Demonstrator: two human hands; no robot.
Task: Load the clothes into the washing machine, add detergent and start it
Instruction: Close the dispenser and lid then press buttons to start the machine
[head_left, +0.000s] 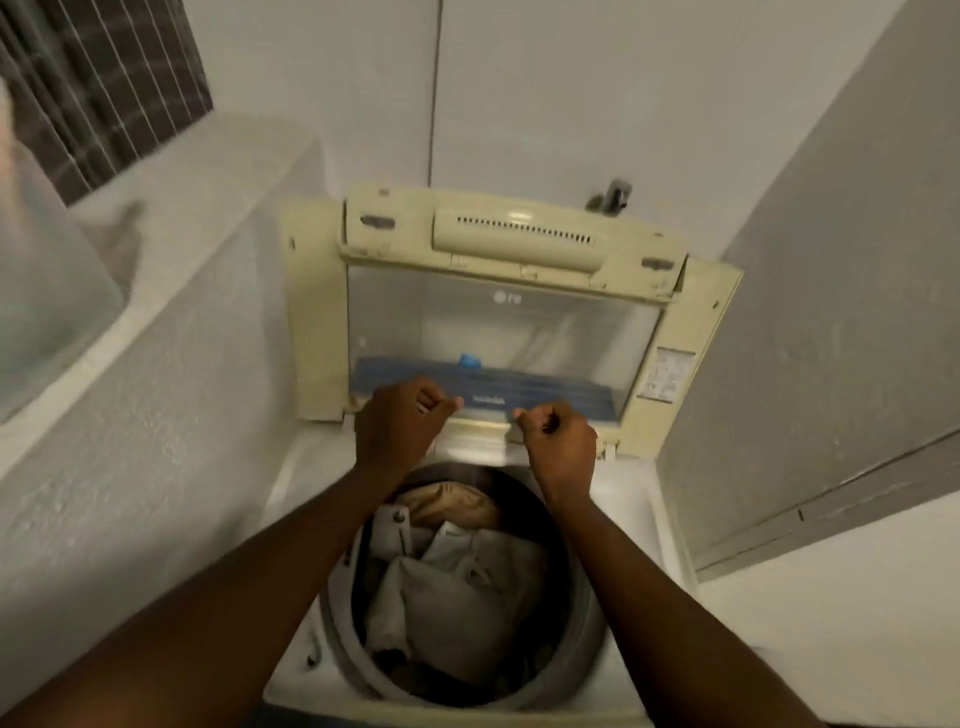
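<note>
The clothes (452, 597) lie piled in the washing machine (658, 501), nearer than the raised lid (670, 338), at whose lower edge the left hand (400, 421) and right hand (561, 441) sit with curled fingers, grip impossible to tell, so a careless pull could slam it onto the wrists.

Only two arms of the person are in view. The left arm (249, 587) and right arm (644, 571) are bare from the lower frame edge to the wrists. The left hand (400, 423) and right hand (563, 441) are bare too, each showing a short, pale thumbnail (459, 401).
</note>
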